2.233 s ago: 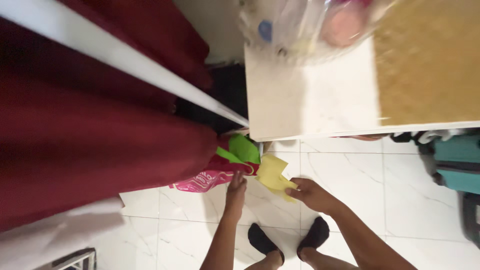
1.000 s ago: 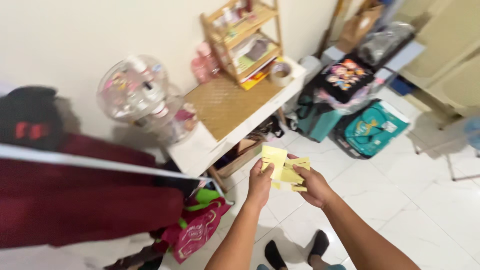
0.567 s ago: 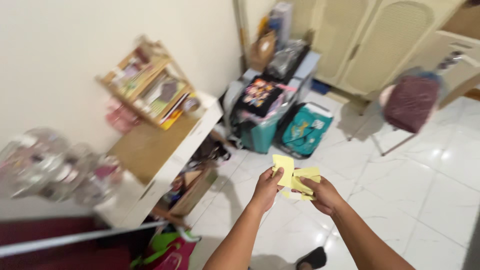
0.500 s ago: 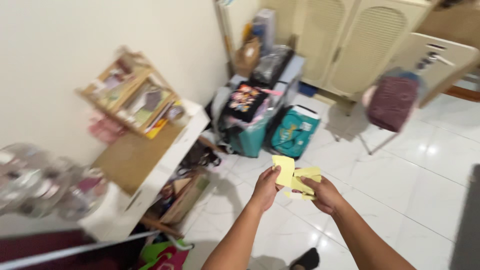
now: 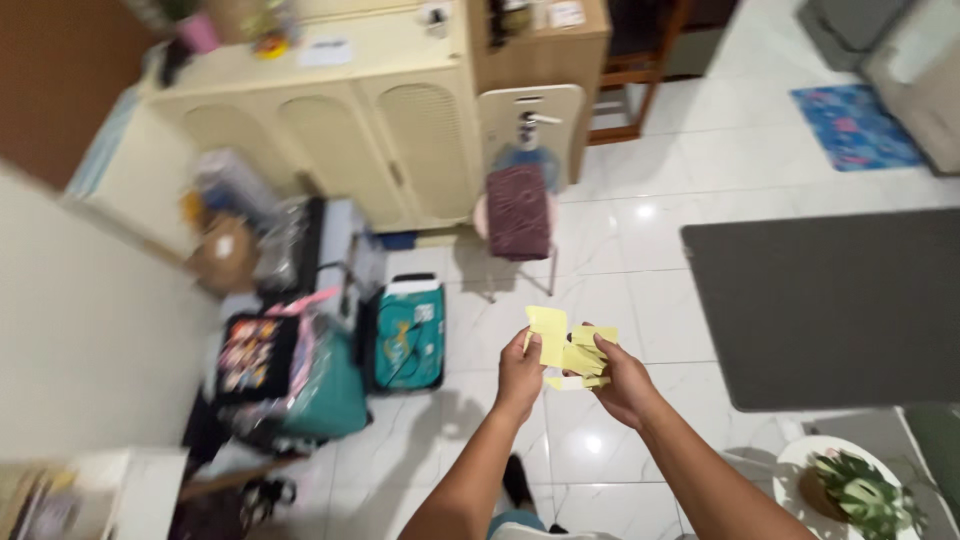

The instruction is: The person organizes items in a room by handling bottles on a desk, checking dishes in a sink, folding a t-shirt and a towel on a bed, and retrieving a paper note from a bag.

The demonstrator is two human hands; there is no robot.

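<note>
Bare, sleeveless forearms; a dark sock [image 5: 512,478] covers one foot.

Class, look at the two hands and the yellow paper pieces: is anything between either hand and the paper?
Nothing visible. The left hand pinches one yellow paper piece directly at its lower edge, and the right hand has its grip on the bunch of yellow paper pieces. Both hold the paper in the air above the white tiled floor.

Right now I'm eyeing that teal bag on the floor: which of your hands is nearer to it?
Left. The left hand is just right of the teal bag, across bare floor tile. The right hand is farther right, beyond the yellow paper pieces both hands hold.
</note>
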